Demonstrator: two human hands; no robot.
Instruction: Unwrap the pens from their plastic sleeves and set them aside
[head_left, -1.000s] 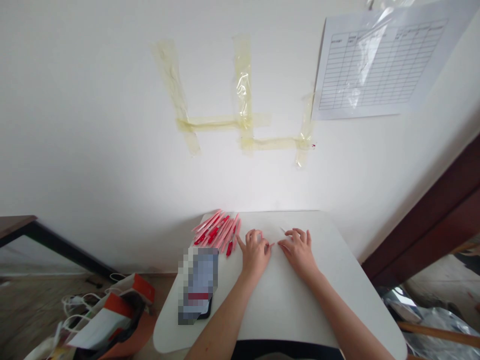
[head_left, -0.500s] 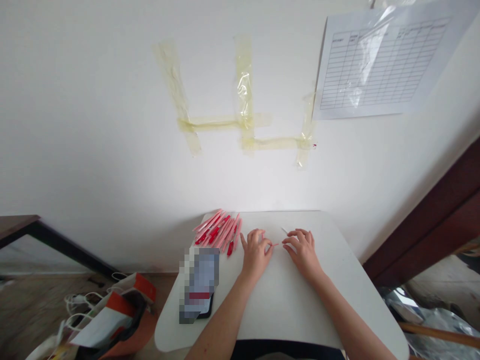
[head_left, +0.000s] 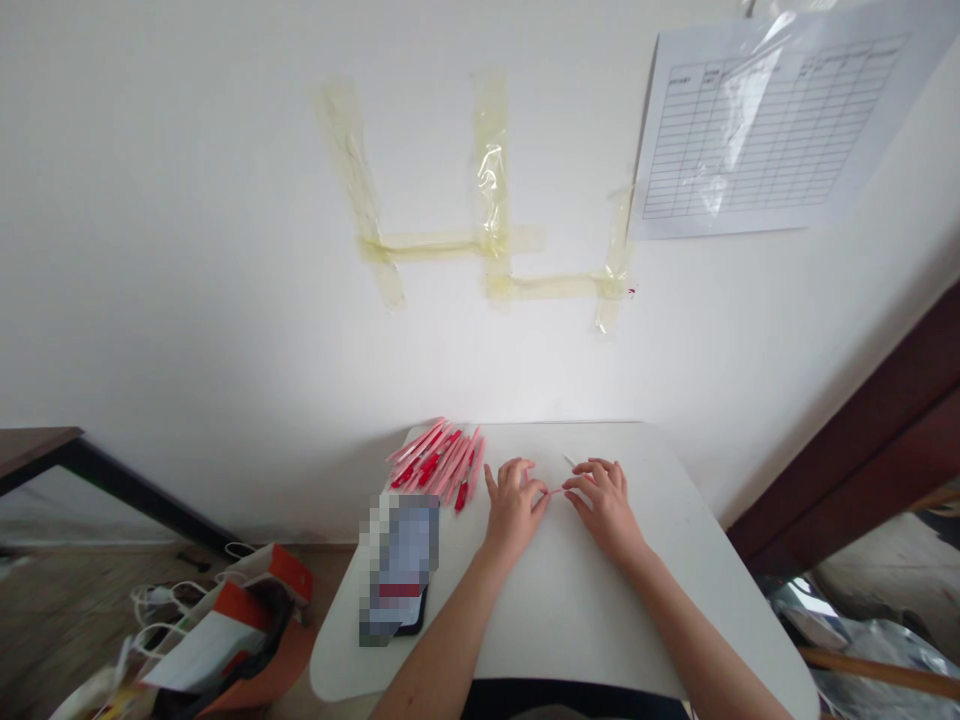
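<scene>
Left hand [head_left: 514, 508] and right hand [head_left: 609, 502] each pinch an end of one thin pink pen piece [head_left: 556, 490], low centre of frame, just over the worktop [head_left: 570, 600]. The pen pile [head_left: 439, 462] to its left looks finished, we judge; this piece is mid-assembly.

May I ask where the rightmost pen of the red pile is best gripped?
Pinch the rightmost pen mid-barrel, from above on its free right side: it lies flat, the pile crowding its left. The left hand and right hand pinch a pink stick.

A thin pink pen piece [head_left: 556, 490], level, pinched endwise between left hand [head_left: 514, 505] and right hand [head_left: 604, 500]
</scene>
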